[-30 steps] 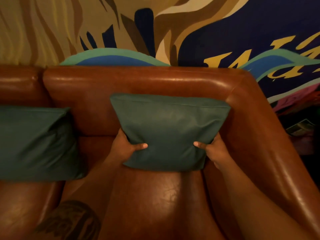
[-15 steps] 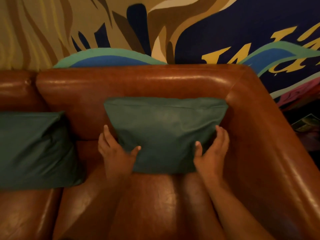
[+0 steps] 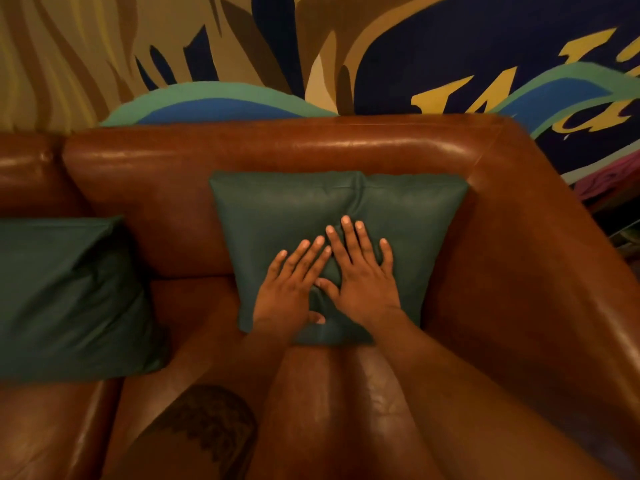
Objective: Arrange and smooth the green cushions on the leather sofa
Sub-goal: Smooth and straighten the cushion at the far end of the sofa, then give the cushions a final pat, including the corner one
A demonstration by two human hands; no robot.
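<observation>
Against the sofa [image 3: 311,147] back we see the creased green cushion [image 3: 277,209], our left hand [image 3: 291,289] and right hand [image 3: 363,278] pressing it, fingers flat.

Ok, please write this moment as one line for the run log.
stage: smoothing | left hand: flat on right green cushion | right hand: flat on same | left green cushion: untouched

- A painted wall mural [image 3: 207,46] fills the top of the frame: tan and brown stripes at upper left.
- Yellow lettering [image 3: 446,98] on dark blue at upper right.
</observation>
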